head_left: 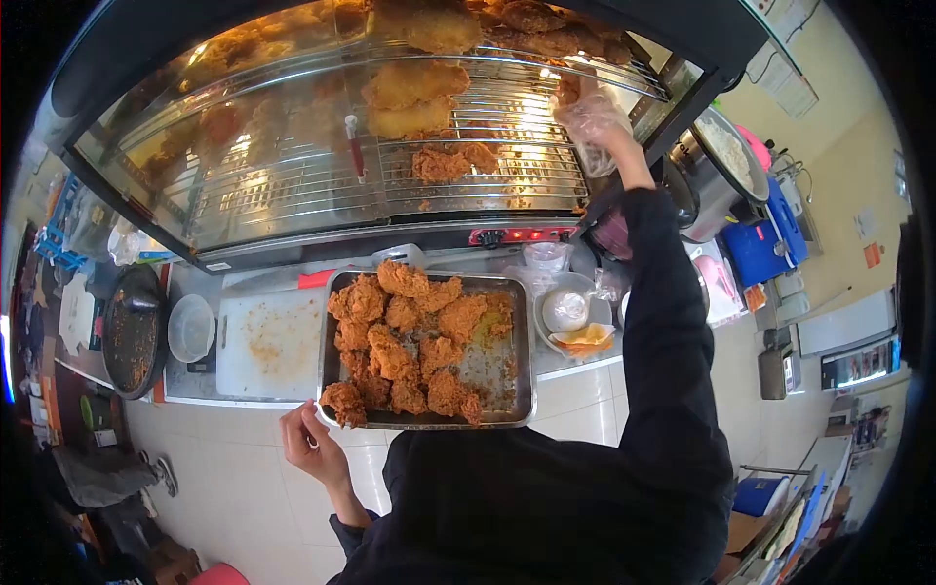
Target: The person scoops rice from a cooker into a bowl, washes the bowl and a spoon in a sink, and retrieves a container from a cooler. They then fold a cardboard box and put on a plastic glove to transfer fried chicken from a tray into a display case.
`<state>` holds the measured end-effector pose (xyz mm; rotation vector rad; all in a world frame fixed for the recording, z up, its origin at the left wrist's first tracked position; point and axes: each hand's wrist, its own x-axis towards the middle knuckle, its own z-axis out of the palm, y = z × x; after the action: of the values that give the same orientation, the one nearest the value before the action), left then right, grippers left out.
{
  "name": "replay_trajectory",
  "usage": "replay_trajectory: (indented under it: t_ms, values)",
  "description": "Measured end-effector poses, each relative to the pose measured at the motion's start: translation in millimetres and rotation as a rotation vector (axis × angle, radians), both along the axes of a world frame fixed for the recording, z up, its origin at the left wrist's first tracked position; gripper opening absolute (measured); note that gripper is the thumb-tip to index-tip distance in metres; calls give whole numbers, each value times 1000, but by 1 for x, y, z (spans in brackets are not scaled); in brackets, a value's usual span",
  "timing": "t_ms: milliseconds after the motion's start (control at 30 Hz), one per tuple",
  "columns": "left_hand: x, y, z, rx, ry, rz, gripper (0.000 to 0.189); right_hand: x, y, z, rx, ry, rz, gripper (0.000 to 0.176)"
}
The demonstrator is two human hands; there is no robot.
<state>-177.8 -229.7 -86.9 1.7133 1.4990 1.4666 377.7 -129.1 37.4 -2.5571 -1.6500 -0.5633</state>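
Observation:
My right hand (597, 123), in a clear plastic glove, reaches into the lit warming cabinet at the right end of its wire rack. Its fingers close around a piece of fried chicken (569, 90), partly hidden by the glove. My bare left hand (314, 445) is beside the near-left corner of a metal tray (526, 390), its fingers loosely curled and apart with nothing in them. Many pieces of fried chicken (393, 353) fill the tray's left and middle; crumbs cover its right side. On the rack sit a crispy chicken piece (444, 166) and flat breaded cutlets (414, 97).
Left of the tray are a white cutting board (263, 341), a red-handled knife (317, 278), a clear tub (192, 329) and a dark round pan (136, 331). Bowls (575, 312) stand right of it. A rice pot (726, 161) is beside the cabinet.

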Motion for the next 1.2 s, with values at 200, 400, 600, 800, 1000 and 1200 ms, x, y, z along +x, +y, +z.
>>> replay_trajectory:
  t_ms: [200,400,600,800,1000,1200]
  values:
    - [-10,0,0,45,46,47,16,24,9,5,-198,-45,-150,52]
    - [-10,6,-2,86,44,41,16,-90,-39,28,-249,-8,-231,51]
    - [3,9,-5,17,7,-9,15,-227,-92,-100,-175,642,423,54]
    - [9,8,-1,36,58,-68,11,-275,-33,-182,-59,499,531,61]
    - [1,3,-5,37,35,-31,13,-252,-25,-176,126,1258,413,43]
    - [-4,5,-5,18,-7,3,16,-231,-46,-168,216,1822,217,41]
